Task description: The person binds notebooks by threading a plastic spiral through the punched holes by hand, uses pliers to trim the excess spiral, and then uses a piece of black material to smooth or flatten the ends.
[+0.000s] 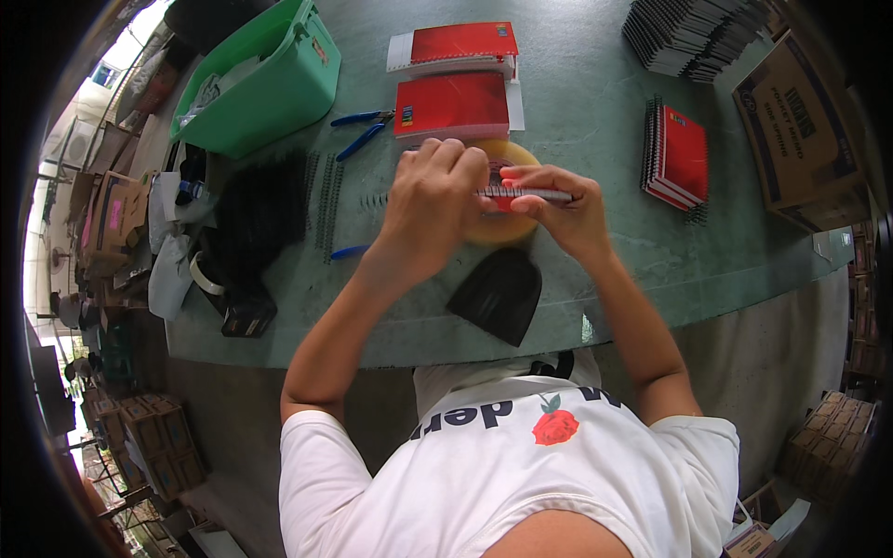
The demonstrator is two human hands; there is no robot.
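Note:
My left hand and my right hand meet above the green table and together hold a small red notebook seen edge-on, with its wire spiral spine facing me. The left fingers curl over its left end; the right fingers pinch its right end. Under the hands lies a large roll of yellowish tape. A black scoop-shaped piece lies just in front of it.
Two stacks of red notebooks sit behind the hands, a third to the right. Blue-handled pliers, black spiral coils, a green bin and a black bag lie left. Cardboard box and stacked notebooks at far right.

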